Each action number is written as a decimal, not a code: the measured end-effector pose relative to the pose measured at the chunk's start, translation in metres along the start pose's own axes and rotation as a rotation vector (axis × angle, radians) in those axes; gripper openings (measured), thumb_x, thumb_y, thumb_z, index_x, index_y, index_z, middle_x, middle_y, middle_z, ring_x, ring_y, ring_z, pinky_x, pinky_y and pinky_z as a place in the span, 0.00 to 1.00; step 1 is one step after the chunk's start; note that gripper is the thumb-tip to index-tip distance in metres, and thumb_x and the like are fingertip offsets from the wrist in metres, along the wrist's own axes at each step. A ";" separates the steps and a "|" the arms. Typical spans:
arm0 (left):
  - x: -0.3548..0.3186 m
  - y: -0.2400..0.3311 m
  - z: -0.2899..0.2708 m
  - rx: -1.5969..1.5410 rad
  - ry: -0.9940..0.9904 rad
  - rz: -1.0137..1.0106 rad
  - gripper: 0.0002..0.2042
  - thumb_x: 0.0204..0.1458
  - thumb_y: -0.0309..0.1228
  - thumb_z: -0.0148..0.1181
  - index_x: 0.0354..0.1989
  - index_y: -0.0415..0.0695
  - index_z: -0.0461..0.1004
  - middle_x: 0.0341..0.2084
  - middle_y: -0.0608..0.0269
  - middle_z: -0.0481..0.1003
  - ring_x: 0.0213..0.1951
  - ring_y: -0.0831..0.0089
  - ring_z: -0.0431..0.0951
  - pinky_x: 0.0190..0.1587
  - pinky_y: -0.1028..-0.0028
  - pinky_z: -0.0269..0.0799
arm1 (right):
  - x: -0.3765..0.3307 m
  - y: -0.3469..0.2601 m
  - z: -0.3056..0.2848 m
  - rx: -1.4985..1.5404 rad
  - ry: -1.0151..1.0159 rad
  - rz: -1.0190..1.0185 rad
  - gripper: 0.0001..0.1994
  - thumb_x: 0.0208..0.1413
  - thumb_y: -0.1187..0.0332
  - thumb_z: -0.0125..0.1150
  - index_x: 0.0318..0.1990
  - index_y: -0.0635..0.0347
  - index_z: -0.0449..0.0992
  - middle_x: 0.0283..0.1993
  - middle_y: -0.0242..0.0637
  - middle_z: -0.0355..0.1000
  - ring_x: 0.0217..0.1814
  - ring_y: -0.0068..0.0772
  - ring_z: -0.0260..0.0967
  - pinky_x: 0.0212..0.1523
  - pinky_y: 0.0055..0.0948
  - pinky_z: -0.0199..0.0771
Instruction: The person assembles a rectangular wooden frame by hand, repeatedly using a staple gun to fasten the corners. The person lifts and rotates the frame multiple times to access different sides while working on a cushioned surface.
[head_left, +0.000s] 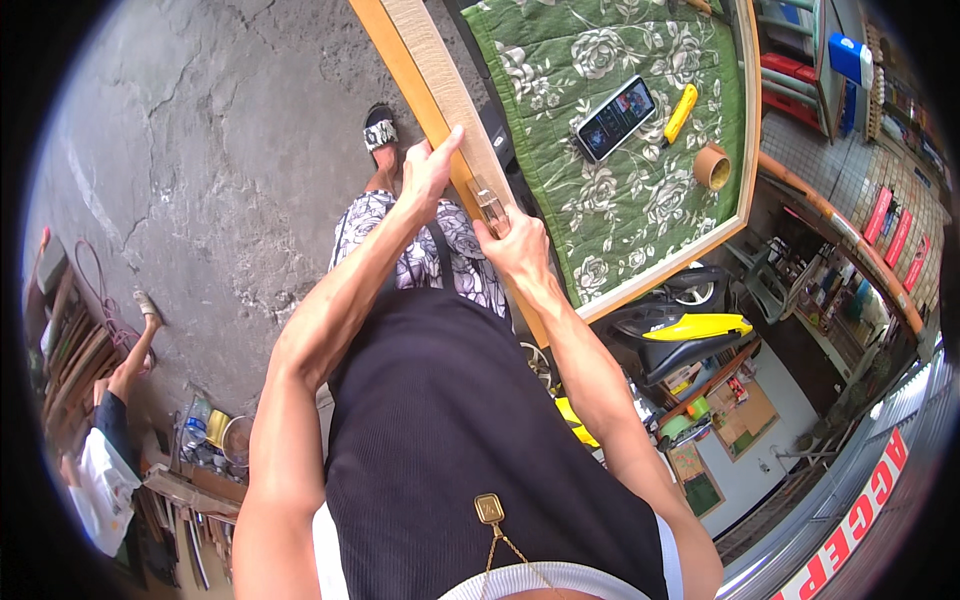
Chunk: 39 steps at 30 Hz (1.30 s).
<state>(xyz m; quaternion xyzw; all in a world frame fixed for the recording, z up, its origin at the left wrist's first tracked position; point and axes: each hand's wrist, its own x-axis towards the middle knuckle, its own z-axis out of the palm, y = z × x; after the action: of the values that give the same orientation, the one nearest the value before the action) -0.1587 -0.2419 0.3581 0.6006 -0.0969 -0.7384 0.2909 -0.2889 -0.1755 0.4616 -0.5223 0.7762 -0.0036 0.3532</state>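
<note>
A wooden frame (400, 62) with a beige textured top strip runs along its near-left side, in front of my body. My left hand (427, 178) grips that side, its thumb laid along the edge. Lower on the same side, my right hand (517, 246) is closed with its fingertips at a small shiny, partly see-through piece (487, 200), whose kind I cannot make out. Green quilted fabric with white flowers (560, 130) fills the frame. On the fabric rest a phone (616, 118), a yellow utility knife (680, 115) and a roll of tape (713, 168).
Cracked concrete floor (230, 150) extends to the left. Beyond the frame's lower right corner stands a black and yellow motorbike (685, 328). An orange-brown pole (840, 235) crosses at right. Another person (105, 470) is at far left near stacked wood (75, 370).
</note>
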 end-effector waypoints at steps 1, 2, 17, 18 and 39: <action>-0.004 0.003 0.001 -0.008 -0.025 -0.002 0.25 0.51 0.46 0.60 0.46 0.34 0.73 0.32 0.62 0.77 0.32 0.78 0.75 0.32 0.76 0.70 | -0.002 0.004 0.002 -0.008 0.014 -0.019 0.15 0.40 0.58 0.67 0.23 0.62 0.71 0.19 0.44 0.73 0.24 0.48 0.74 0.27 0.42 0.73; -0.005 0.011 0.002 -0.020 -0.049 0.008 0.25 0.51 0.46 0.60 0.46 0.34 0.72 0.34 0.62 0.77 0.33 0.77 0.75 0.34 0.75 0.70 | 0.002 0.002 0.000 -0.019 0.033 -0.048 0.16 0.40 0.58 0.67 0.23 0.61 0.72 0.19 0.43 0.73 0.24 0.48 0.74 0.26 0.41 0.73; 0.001 0.062 -0.011 -0.042 -0.113 -0.096 0.33 0.54 0.60 0.46 0.52 0.40 0.70 0.42 0.57 0.76 0.44 0.66 0.76 0.48 0.63 0.70 | -0.001 -0.027 -0.043 0.140 -0.241 -0.003 0.18 0.52 0.63 0.57 0.42 0.72 0.72 0.40 0.61 0.72 0.45 0.60 0.71 0.46 0.46 0.70; 0.001 0.070 -0.013 -0.059 -0.119 -0.094 0.33 0.54 0.60 0.45 0.52 0.40 0.70 0.42 0.57 0.76 0.44 0.66 0.76 0.47 0.63 0.70 | -0.002 -0.028 -0.044 0.155 -0.251 0.007 0.18 0.52 0.63 0.57 0.42 0.72 0.72 0.40 0.62 0.72 0.45 0.59 0.71 0.46 0.46 0.70; 0.057 0.222 -0.042 -0.075 -0.118 -0.141 0.31 0.56 0.58 0.46 0.51 0.40 0.70 0.42 0.57 0.76 0.42 0.69 0.78 0.46 0.69 0.72 | 0.122 -0.170 -0.046 0.139 -0.214 0.088 0.24 0.44 0.57 0.67 0.40 0.70 0.71 0.39 0.58 0.73 0.43 0.57 0.72 0.46 0.44 0.71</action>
<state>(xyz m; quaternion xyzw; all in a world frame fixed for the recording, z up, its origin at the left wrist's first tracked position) -0.0563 -0.4448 0.4089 0.5502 -0.0436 -0.7942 0.2544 -0.2022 -0.3687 0.4928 -0.4593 0.7542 0.0139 0.4691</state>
